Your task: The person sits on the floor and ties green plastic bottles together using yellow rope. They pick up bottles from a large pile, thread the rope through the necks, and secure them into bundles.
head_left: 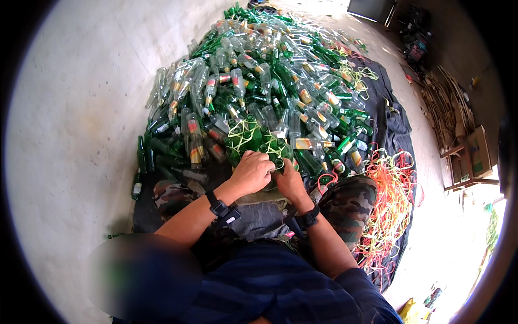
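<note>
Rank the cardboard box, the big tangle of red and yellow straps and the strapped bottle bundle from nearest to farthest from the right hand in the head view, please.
1. Bottle bundle: just ahead, close against the right hand.
2. Tangle of straps: out to the right.
3. Cardboard box: farther out, toward the picture's right edge.

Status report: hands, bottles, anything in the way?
Left hand, right hand at near edge of strapped green bottle bundle. Necks up. Loose bottles crowd far side.
</note>
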`<state>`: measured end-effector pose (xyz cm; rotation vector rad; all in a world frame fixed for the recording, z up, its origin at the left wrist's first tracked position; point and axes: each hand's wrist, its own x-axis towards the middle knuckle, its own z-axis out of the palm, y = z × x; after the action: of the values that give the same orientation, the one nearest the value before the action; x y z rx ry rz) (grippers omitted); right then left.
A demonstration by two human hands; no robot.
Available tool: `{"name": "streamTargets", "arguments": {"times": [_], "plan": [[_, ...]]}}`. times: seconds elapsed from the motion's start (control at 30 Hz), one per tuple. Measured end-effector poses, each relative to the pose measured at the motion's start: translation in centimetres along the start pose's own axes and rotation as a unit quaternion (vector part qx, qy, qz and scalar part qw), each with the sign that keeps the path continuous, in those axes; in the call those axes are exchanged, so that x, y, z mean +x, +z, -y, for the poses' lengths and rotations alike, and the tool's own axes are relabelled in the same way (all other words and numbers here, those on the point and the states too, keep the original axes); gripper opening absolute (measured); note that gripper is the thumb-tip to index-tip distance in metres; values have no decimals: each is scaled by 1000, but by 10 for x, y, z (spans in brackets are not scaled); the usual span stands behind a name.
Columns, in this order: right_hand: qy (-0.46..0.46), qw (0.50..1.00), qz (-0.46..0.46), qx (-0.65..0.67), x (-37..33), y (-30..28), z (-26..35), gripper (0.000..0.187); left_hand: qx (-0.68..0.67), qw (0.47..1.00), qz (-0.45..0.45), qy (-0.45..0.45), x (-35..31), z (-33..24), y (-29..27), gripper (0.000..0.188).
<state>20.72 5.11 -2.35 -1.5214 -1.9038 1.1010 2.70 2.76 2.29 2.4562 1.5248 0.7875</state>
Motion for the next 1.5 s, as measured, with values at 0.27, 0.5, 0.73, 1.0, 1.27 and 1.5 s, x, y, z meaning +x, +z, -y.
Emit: {"name": "streamTargets", "arguments": {"times": [0.27, 0.5, 0.73, 1.0, 1.27, 1.5], "plan": [[-25, 997, 22, -63, 4, -7, -2, 61, 143, 980, 76, 114, 16, -9, -36, 8], [-47, 999, 4, 6, -1, -21, -1, 57, 130, 982, 84, 111, 17, 6, -38, 13], [41, 996, 75, 31, -2, -55, 0, 38, 134, 977, 105, 125, 30, 15, -44, 15], [-26, 977, 191, 93, 0, -51, -11, 29, 105, 976, 115, 151, 38, 33, -52, 8], [-51, 977, 184, 93, 0, -42, -18, 27, 26, 989, 107, 95, 38, 39, -63, 7], [-32, 976, 188, 105, -4, -36, -3, 27, -32, 990, 122, 67, 42, 63, -64, 10]]}}
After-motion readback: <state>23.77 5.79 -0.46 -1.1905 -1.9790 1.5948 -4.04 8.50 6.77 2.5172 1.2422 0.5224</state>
